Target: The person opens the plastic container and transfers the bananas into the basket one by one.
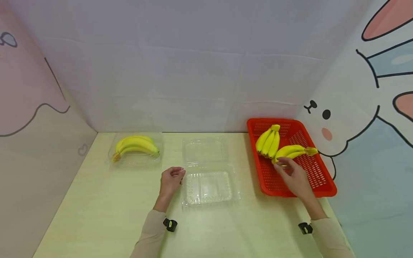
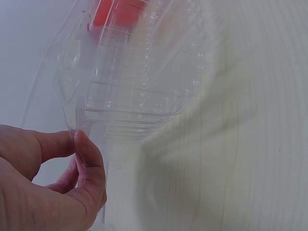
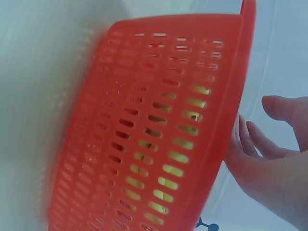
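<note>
Left grip [image 1: 171,181] pinching rim of middle box [image 1: 209,188]; lid [image 1: 205,149] open, no fruit in yet. Right grip [image 1: 294,177] spread over basket [image 1: 280,192], bunch contact: can't tell. Two left there: front bunch [image 1: 292,150], rear bunch [image 1: 268,143]. Back left: one box [image 1: 158,138] loaded with bananas [image 1: 137,145], closure unclear.

The left arm wears a long, plain beige fabric sleeve [image 1: 150,233] with soft creases, and the right arm a matching beige fabric sleeve [image 1: 330,234]; each ends short of the wrist. Both the left hand [image 1: 171,180] and the right hand [image 1: 294,178] are bare. At the left cuff's inner side sits a small, blocky black device [image 1: 172,225] with a yellowish mark; its black, yellow-marked twin [image 1: 303,228] sits at the right cuff's inner side.
</note>
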`<state>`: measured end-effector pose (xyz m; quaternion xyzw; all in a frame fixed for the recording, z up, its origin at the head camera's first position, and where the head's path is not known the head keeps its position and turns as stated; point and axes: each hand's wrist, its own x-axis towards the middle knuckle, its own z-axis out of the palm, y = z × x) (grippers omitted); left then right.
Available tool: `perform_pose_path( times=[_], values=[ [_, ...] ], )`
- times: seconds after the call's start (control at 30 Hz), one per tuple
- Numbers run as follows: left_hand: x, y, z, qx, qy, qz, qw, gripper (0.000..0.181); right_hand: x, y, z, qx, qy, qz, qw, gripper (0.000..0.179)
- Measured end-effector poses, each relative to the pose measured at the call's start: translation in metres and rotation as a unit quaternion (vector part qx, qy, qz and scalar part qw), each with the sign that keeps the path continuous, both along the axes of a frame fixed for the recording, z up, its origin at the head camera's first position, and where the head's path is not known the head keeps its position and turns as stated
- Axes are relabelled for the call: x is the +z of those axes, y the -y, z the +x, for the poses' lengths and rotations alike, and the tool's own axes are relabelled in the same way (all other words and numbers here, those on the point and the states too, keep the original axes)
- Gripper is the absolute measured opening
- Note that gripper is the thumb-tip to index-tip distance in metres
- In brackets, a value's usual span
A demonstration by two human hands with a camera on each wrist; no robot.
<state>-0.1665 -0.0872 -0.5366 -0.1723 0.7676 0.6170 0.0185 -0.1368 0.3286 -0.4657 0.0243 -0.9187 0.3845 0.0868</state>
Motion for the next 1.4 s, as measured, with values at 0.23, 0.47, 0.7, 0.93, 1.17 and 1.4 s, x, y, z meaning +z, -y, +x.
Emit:
perform_pose_path(
  times=[0.23, 0.47, 0.7, 0.93, 1.17, 1.4],
  values=[
    [-0.001, 0.0, 0.0, 0.0, -0.004, -0.002, 1.0, 0.021, -0.004, 0.005, 0.001, 0.015, 0.023, -0.014, 0.9995, 0.039],
    [-0.001, 0.0, 0.0, -0.001, -0.006, -0.004, 1.0, 0.021, -0.008, 0.01, 0.003, 0.029, 0.045, -0.015, 0.9984, 0.037],
    [-0.003, 0.002, 0.0, -0.005, -0.017, 0.004, 0.9998, 0.02, -0.013, 0.018, 0.005, 0.034, 0.07, -0.034, 0.9964, 0.042],
    [-0.005, 0.003, -0.001, -0.006, -0.021, 0.01, 0.9997, 0.02, -0.016, 0.023, 0.005, 0.029, 0.098, -0.047, 0.9937, 0.052],
    [-0.004, 0.004, -0.001, -0.001, -0.015, 0.005, 0.9999, 0.02, -0.019, 0.023, 0.003, 0.044, 0.105, -0.059, 0.9917, 0.054],
    [-0.001, 0.001, 0.0, -0.003, -0.011, 0.006, 0.9999, 0.02, -0.015, 0.025, 0.002, 0.064, 0.114, -0.074, 0.9887, 0.052]
  ],
)
